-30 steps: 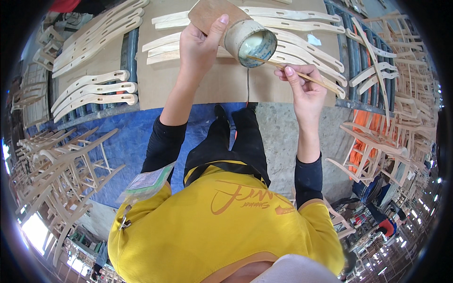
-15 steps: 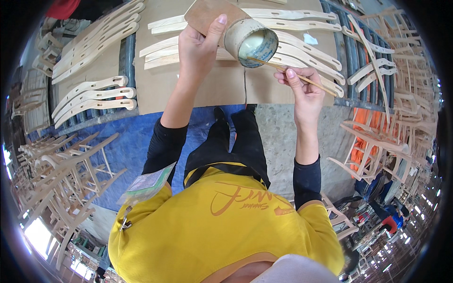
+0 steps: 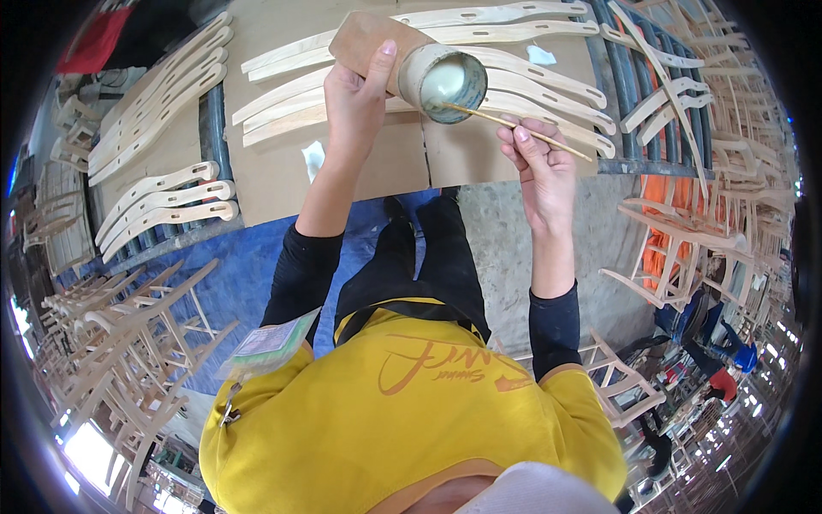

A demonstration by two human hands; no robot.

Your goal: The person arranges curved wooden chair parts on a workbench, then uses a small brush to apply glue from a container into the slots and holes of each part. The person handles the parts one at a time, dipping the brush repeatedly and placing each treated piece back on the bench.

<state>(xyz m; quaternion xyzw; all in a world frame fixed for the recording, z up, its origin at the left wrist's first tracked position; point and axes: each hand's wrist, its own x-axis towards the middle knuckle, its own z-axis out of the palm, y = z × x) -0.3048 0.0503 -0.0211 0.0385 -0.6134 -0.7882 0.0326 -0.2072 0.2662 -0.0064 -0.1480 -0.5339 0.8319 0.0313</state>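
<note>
My left hand grips a flat brown piece at the side of a round, crusted grey cup, thumb on top. The cup tilts toward me, and milky white liquid shows inside. Between the fingertips of my right hand is a thin wooden stick, its far tip at the inside of the cup's near rim. Beneath the cup, curved pale wooden slats with slotted ends lie in rows on a cardboard sheet. How the brown piece joins the cup is hidden.
More slats rest on the roller rack at left, and others at right. White scraps lie on the cardboard. Wooden chair frames crowd both sides. A blue sheet covers the floor at left.
The view has shifted slightly, and both hands sit a little further left with the cup and stick. A white scrap beside my left forearm has come into view. Both grips stay the same.
</note>
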